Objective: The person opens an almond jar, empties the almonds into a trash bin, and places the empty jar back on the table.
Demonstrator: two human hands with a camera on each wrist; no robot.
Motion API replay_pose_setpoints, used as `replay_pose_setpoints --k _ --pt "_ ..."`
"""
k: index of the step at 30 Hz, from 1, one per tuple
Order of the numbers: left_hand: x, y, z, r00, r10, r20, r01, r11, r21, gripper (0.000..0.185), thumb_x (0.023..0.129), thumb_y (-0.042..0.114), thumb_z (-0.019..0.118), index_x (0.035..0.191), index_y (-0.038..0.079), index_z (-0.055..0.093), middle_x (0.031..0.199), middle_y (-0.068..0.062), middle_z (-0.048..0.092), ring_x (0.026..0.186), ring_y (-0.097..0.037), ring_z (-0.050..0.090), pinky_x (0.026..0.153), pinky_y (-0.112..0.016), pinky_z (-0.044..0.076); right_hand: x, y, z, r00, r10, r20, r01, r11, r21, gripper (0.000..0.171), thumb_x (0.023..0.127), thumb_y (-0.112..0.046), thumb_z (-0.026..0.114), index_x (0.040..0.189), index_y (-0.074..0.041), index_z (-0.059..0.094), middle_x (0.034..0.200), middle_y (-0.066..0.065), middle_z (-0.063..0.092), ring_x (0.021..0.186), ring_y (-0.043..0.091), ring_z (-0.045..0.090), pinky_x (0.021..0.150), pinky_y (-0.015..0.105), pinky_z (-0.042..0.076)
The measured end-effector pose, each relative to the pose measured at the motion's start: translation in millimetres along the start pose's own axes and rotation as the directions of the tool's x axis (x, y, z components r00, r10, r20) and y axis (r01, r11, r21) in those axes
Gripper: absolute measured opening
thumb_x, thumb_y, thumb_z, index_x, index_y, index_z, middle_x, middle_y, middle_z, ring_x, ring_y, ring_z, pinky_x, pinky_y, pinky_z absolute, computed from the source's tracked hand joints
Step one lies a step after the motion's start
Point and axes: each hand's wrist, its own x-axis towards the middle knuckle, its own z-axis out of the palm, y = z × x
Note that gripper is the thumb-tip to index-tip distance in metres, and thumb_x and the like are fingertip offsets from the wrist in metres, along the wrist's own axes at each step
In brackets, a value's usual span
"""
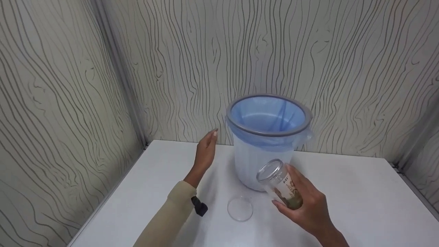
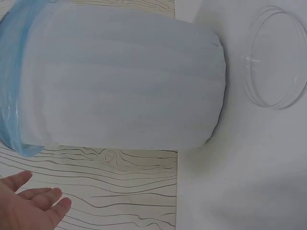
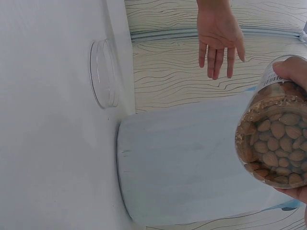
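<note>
My right hand [image 1: 310,202] grips a clear plastic jar [image 1: 279,181] round its side, tilted with its upper end toward the upper left. Printed label and a barcode show on its wall, and in the right wrist view almonds [image 3: 280,146] fill the visible bottom. Left of the bin, my left hand [image 1: 205,151] is held in the air, fingers extended and nothing in it; its palm faces the right wrist view. Between the hands, a clear round lid [image 1: 240,220] lies flat on the white table [image 1: 137,192].
Behind the jar stands a white waste bin [image 1: 248,164] with a grey rim ring [image 1: 268,133] and a blue bag [image 1: 264,111] lining it, folded over the outside. Wood-patterned walls [image 1: 192,61] close off the back and sides. A black band [image 1: 199,206] sits on the left sleeve.
</note>
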Motion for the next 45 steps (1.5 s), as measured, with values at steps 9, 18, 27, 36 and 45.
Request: replay_pose_setpoints --k 9,18,27,36,45 --pt "16.0 14.7 2.4 0.999 0.027 -0.024 -0.027 1.000 0.005 0.058 0.110 0.045 0.036 0.155 0.009 0.040 0.159 -0.010 0.041 0.146 -0.026 0.039 0.118 -0.041 0.032 1.2 -0.5 -3.3 1.000 0.005 -0.003 -0.005 1.000 -0.018 0.113 0.052 -0.028 0.100 0.151 -0.007 0.049 0.146 0.010 0.057 0.116 0.032 0.066 0.103 0.016 0.036" --pt "32.5 27.7 4.6 0.994 0.113 0.007 -0.113 0.993 0.042 0.058 0.111 0.040 0.037 0.158 0.007 0.034 0.162 -0.013 0.034 0.149 -0.027 0.032 0.118 -0.043 0.031 3.9 0.8 -3.6 1.000 -0.019 -0.010 0.018 0.999 -0.037 0.113 0.051 -0.030 0.100 0.150 -0.006 0.050 0.145 0.009 0.058 0.115 0.030 0.067 0.101 0.013 0.038" --pt "44.1 37.4 14.5 0.988 0.148 0.049 -0.152 0.985 0.085 0.059 0.110 0.042 0.037 0.159 0.009 0.031 0.166 -0.010 0.027 0.154 -0.024 0.021 0.122 -0.042 0.020 0.8 0.2 -2.5 1.000 -0.006 -0.009 0.006 0.999 -0.036 0.114 0.050 -0.030 0.100 0.150 -0.007 0.049 0.146 0.008 0.057 0.116 0.031 0.066 0.102 0.014 0.037" --pt "46.9 47.0 26.6 0.979 0.189 0.074 -0.197 0.972 0.126 0.065 0.110 0.042 0.037 0.159 0.000 0.026 0.166 -0.014 0.022 0.155 -0.027 0.017 0.124 -0.039 0.014 -1.5 0.4 -1.3 1.000 0.009 -0.006 -0.009 0.999 -0.031 0.115 0.050 -0.030 0.100 0.151 -0.008 0.049 0.146 0.009 0.057 0.117 0.031 0.066 0.103 0.015 0.037" --pt "53.0 55.3 30.1 0.971 0.215 0.104 -0.231 0.957 0.175 0.068 0.109 0.040 0.040 0.160 0.000 0.020 0.168 -0.014 0.018 0.155 -0.027 0.014 0.124 -0.038 0.013 1.4 -1.5 -2.3 1.000 0.018 0.000 -0.018 0.999 -0.033 0.114 0.053 -0.030 0.100 0.151 -0.008 0.048 0.146 0.012 0.057 0.117 0.034 0.065 0.103 0.015 0.036"
